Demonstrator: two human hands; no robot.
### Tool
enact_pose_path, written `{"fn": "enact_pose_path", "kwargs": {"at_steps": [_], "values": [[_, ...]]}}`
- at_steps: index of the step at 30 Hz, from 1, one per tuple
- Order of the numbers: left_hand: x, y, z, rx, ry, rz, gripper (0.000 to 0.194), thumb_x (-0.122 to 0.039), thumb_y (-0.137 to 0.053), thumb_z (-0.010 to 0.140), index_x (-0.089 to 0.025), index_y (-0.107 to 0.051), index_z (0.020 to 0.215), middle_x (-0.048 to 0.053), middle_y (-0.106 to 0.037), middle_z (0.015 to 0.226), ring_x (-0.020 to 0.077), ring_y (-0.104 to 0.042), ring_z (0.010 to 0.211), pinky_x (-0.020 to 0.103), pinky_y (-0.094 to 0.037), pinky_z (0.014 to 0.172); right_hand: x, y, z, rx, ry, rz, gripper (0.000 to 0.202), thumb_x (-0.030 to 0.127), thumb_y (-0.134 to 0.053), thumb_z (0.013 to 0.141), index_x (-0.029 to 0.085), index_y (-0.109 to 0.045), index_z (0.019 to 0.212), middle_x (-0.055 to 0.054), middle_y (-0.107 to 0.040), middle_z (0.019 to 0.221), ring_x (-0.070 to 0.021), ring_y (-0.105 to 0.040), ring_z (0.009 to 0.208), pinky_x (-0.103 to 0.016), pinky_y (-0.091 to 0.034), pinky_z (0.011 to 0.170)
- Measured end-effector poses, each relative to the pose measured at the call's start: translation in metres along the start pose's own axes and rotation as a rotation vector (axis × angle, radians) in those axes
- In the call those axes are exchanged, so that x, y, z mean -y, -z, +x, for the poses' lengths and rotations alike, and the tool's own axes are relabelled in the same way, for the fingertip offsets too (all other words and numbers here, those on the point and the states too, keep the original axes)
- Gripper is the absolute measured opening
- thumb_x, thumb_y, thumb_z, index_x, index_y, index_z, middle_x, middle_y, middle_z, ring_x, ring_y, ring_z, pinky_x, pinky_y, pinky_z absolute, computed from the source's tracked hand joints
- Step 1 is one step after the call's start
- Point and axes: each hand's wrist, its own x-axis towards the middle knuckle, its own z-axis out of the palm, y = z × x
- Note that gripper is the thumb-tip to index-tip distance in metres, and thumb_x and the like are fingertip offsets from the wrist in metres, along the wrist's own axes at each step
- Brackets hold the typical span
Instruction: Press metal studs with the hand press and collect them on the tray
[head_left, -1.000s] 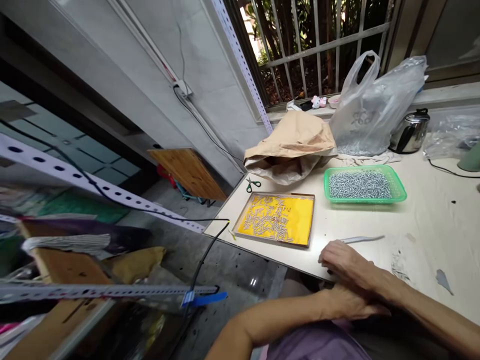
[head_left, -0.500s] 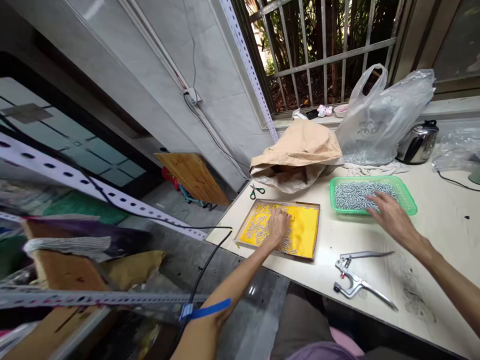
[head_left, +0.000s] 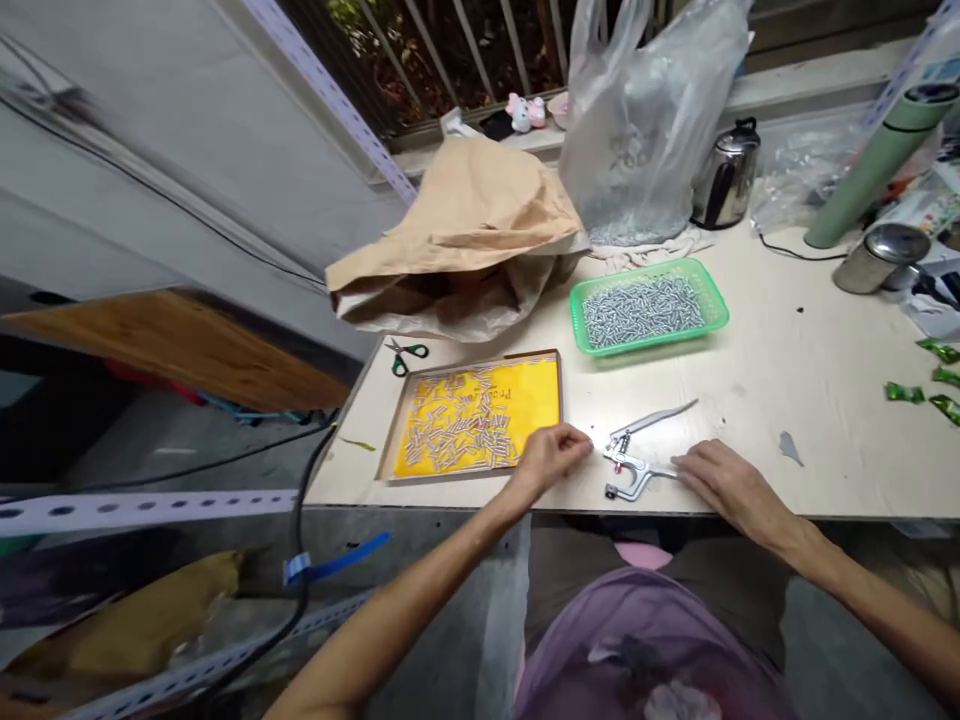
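Note:
My left hand (head_left: 553, 458) is closed in a pinch just past the right edge of the shallow tray; whatever its fingertips hold is too small to make out. The tray (head_left: 560, 385) has a yellow bottom strewn with small metal pins (head_left: 454, 430). At the right, my right hand (head_left: 731, 490) has its fingers closed over the end of the lower handle of silver hand press pliers (head_left: 637, 470). These lie on the table, with their jaw toward my left hand. Behind them is a green plastic basket (head_left: 649, 345) full of short metal pieces (head_left: 641, 308).
Green-handled scissors (head_left: 405, 355) lie behind the tray. A brown paper bag (head_left: 480, 215), a plastic bag (head_left: 645, 130) and a kettle (head_left: 727, 175) line the back. A green flask (head_left: 877, 170), a metal canister (head_left: 885, 255) and green wrapped sweets (head_left: 905, 392) are at right.
My left hand has left the pins in the tray and moved right, now pinched. My right hand has come from the basket down to the pliers' handle. The view has turned right.

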Motion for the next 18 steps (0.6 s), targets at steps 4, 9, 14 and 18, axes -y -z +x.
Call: {"fn": "enact_pose_path", "kwargs": {"at_steps": [4, 9, 14, 18], "values": [[-0.009, -0.043, -0.018, 0.116, 0.121, -0.058, 0.028, -0.039, -0.063, 0.067, -0.011, -0.069, 0.069, -0.001, -0.058, 0.056, 0.0085, -0.044, 0.05, 0.019, -0.031, 0.048, 0.004, -0.008, -0.006, -0.006, -0.001, -0.042, 0.025, 0.019, -0.041, 0.095, 0.015, -0.065, 0.1, -0.008, -0.062, 0.086, -0.0201, -0.057, 0.08, -0.032, -0.048, 0.069], [-0.007, -0.051, -0.014, 0.138, 0.201, 0.008, 0.026, -0.036, -0.063, 0.066, -0.01, -0.068, 0.064, -0.004, -0.052, 0.05, 0.007, -0.041, 0.049, 0.019, -0.027, 0.048, 0.007, -0.016, -0.012, -0.002, -0.003, -0.05, 0.021, 0.018, -0.044, 0.094, 0.015, -0.064, 0.1, -0.008, -0.061, 0.085, -0.0194, -0.054, 0.078, -0.032, -0.044, 0.069], [-0.006, -0.047, -0.007, 0.215, 0.266, 0.026, 0.025, -0.036, -0.064, 0.064, -0.011, -0.066, 0.062, -0.006, -0.046, 0.044, 0.0046, -0.032, 0.041, 0.019, -0.023, 0.044, 0.004, -0.021, -0.017, 0.017, -0.005, -0.047, 0.023, 0.013, -0.042, 0.093, 0.016, -0.063, 0.103, -0.007, -0.059, 0.085, -0.019, -0.053, 0.078, -0.03, -0.043, 0.068], [-0.004, -0.044, -0.003, 0.333, 0.291, -0.021, 0.029, -0.04, -0.067, 0.06, -0.012, -0.063, 0.063, -0.007, -0.045, 0.042, 0.004, -0.029, 0.036, 0.02, -0.02, 0.041, 0.001, -0.021, -0.018, 0.059, -0.023, -0.007, 0.028, 0.007, -0.039, 0.091, 0.018, -0.062, 0.103, -0.007, -0.057, 0.086, -0.018, -0.053, 0.078, -0.028, -0.042, 0.066]]}}
